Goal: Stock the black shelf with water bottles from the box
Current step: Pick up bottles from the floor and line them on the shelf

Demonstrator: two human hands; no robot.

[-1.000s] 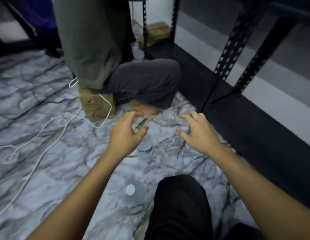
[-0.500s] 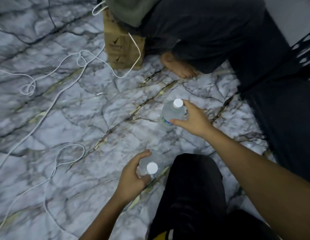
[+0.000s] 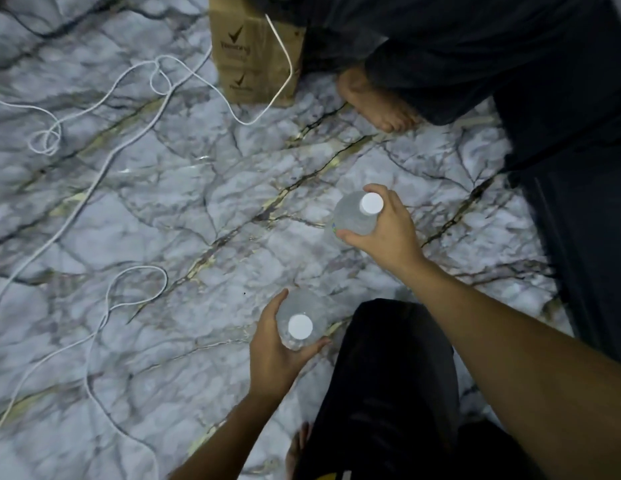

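Two clear water bottles with white caps stand upright on the marble floor, seen from above. My left hand (image 3: pixel 278 355) wraps around the near water bottle (image 3: pixel 300 323) beside my knee. My right hand (image 3: pixel 388 230) grips the far water bottle (image 3: pixel 356 214) around its shoulder, fingers on both sides. The black shelf (image 3: pixel 586 254) shows only as a dark low board along the right edge. A brown cardboard box (image 3: pixel 253 53) sits at the top centre.
Another person sits at the top right, their bare foot (image 3: pixel 375 102) on the floor next to the box. White cables (image 3: pixel 104 174) loop over the left half of the floor. My dark-trousered knee (image 3: pixel 388 375) fills the bottom centre.
Both hands have closed more firmly around the bottles. The view has moved slightly closer to the floor; the bottles stay in the same spots.
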